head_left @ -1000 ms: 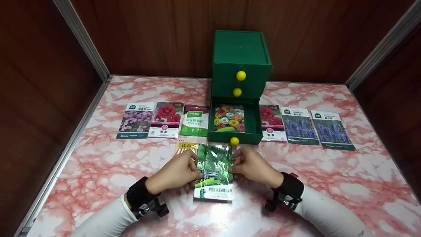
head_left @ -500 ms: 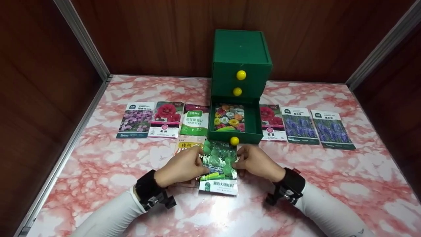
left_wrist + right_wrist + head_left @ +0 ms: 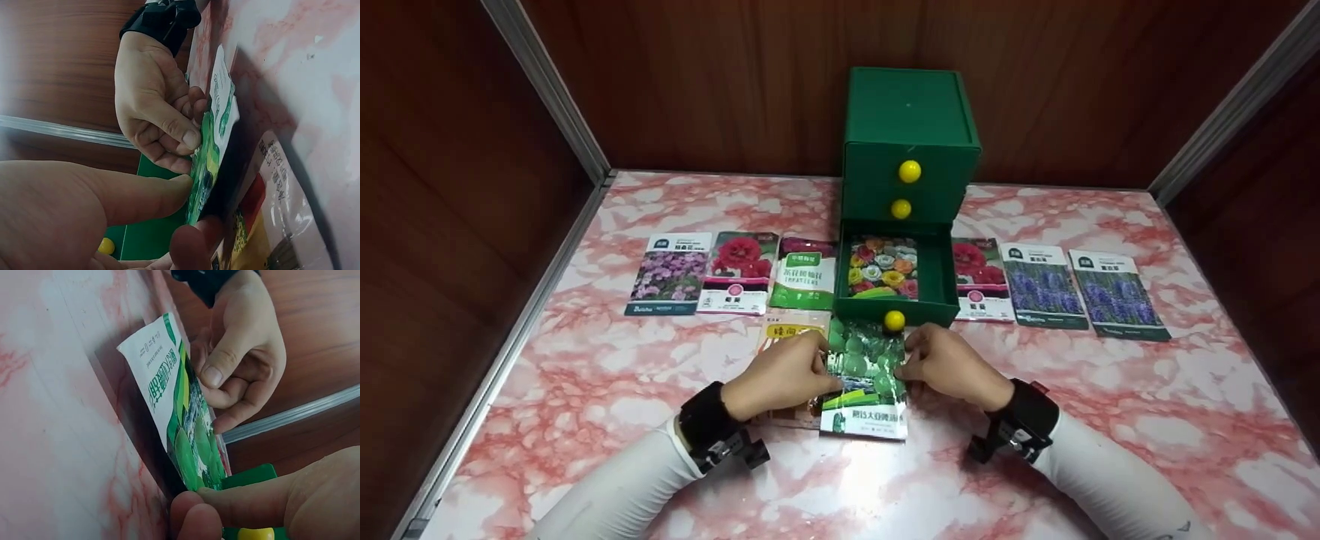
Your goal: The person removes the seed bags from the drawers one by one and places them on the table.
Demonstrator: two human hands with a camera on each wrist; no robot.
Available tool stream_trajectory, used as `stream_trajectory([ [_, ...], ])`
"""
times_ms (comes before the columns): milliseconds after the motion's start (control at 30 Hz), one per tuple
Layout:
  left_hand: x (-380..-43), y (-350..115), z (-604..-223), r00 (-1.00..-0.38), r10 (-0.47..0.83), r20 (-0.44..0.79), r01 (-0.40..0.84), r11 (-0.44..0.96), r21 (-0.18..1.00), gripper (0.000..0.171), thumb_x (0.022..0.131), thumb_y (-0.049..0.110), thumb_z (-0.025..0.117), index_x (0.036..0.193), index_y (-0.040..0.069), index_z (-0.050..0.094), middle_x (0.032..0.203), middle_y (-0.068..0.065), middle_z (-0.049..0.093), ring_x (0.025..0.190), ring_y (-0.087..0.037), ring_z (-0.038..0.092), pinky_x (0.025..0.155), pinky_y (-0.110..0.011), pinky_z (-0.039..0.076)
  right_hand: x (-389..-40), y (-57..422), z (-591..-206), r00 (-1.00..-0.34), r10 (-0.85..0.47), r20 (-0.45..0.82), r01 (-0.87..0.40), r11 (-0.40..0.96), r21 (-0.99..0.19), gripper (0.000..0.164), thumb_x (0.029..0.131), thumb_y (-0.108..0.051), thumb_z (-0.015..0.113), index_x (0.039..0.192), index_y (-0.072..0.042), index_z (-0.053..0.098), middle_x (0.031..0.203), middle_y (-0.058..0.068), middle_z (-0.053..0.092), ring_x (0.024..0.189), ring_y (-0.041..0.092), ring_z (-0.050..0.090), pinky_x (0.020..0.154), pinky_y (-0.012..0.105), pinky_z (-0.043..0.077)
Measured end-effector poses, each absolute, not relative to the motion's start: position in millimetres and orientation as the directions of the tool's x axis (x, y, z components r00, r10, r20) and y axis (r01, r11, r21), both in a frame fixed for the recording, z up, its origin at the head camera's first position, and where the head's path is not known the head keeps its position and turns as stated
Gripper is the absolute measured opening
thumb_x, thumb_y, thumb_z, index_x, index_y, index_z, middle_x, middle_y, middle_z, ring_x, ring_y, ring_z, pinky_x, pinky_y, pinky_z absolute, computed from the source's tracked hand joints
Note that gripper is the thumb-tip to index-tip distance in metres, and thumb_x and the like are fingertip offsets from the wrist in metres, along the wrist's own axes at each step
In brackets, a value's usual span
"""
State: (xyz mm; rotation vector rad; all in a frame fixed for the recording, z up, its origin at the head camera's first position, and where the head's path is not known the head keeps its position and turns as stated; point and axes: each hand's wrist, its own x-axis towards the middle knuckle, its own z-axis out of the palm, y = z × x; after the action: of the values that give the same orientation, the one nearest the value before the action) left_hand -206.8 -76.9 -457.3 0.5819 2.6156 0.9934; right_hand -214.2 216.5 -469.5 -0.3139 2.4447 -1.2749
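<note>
Between both hands is a green seed packet (image 3: 866, 375) with round green leaves and a white lower band. My left hand (image 3: 784, 375) pinches its left edge between thumb and fingers. The right hand (image 3: 949, 367) pinches the opposite edge. In the right wrist view the packet (image 3: 163, 377) is tilted, with a shadow gap between it and the table. Partly under the left hand lies a yellow-and-white packet (image 3: 795, 322). Just beyond the held packet, the bottom drawer (image 3: 937, 281) of a green cabinet (image 3: 911, 109) is pulled out, with a rose-pictured packet (image 3: 883, 266) in it.
Left of the drawer lie a purple-flower packet (image 3: 669, 274), a red-flower packet (image 3: 737, 274) and a green-and-white packet (image 3: 804, 277). To its right lie another red-flower packet (image 3: 981, 281) and two lavender-coloured flower packets (image 3: 1044, 289). Wooden panels (image 3: 720, 90) enclose the marbled table (image 3: 1147, 427).
Both hands have carried the green packet slightly right and away from me, toward the drawer front. The left hand shifted right more than the right hand. The drawer and other packets stayed put.
</note>
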Motion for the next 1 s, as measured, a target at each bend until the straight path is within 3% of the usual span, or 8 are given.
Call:
stream_trajectory([
  [200, -208.6, -73.8, -458.4, -0.877, 0.462, -0.131, 0.263, 0.691, 0.673, 0.053, 0.092, 0.031, 0.091, 0.133, 0.002, 0.072, 0.078, 0.006, 0.067, 0.070, -0.013, 0.063, 0.069, -0.038, 0.053, -214.3, 220.1, -469.3, -0.911, -0.352, -0.215, -0.021, 0.561, -0.828, 0.040, 0.097, -0.010, 0.084, 0.125, 0.007, 0.061, 0.075, 0.010, 0.073, 0.060, 0.022, 0.070, 0.055, 0.028, 0.051],
  [400, -208.8, -73.1, -459.9, -0.869, 0.476, -0.132, 0.279, 0.694, 0.664, 0.052, 0.093, 0.034, 0.089, 0.129, 0.001, 0.073, 0.080, 0.005, 0.066, 0.071, -0.014, 0.062, 0.068, -0.037, 0.051, -215.1, 221.9, -469.6, -0.916, -0.337, -0.218, -0.023, 0.586, -0.810, 0.040, 0.097, -0.011, 0.086, 0.125, 0.006, 0.063, 0.076, 0.010, 0.072, 0.060, 0.021, 0.069, 0.055, 0.029, 0.051],
  [633, -210.3, -72.1, -460.2, -0.863, 0.486, -0.139, 0.293, 0.704, 0.647, 0.057, 0.094, 0.038, 0.088, 0.134, 0.000, 0.074, 0.088, 0.002, 0.069, 0.077, -0.016, 0.064, 0.074, -0.042, 0.056, -217.3, 225.0, -467.8, -0.922, -0.326, -0.211, -0.055, 0.647, -0.760, 0.036, 0.097, -0.012, 0.086, 0.122, 0.004, 0.065, 0.080, 0.007, 0.072, 0.063, 0.020, 0.068, 0.060, 0.034, 0.052],
  [1000, -211.6, -75.4, -455.8, -0.868, 0.478, -0.135, 0.288, 0.706, 0.647, 0.046, 0.095, 0.037, 0.087, 0.126, 0.005, 0.075, 0.085, 0.005, 0.067, 0.074, -0.015, 0.063, 0.070, -0.041, 0.054, -221.3, 236.5, -450.6, -0.921, -0.317, -0.228, -0.041, 0.660, -0.751, 0.033, 0.102, -0.016, 0.082, 0.123, 0.003, 0.067, 0.095, 0.010, 0.075, 0.071, 0.023, 0.071, 0.064, 0.034, 0.054],
])
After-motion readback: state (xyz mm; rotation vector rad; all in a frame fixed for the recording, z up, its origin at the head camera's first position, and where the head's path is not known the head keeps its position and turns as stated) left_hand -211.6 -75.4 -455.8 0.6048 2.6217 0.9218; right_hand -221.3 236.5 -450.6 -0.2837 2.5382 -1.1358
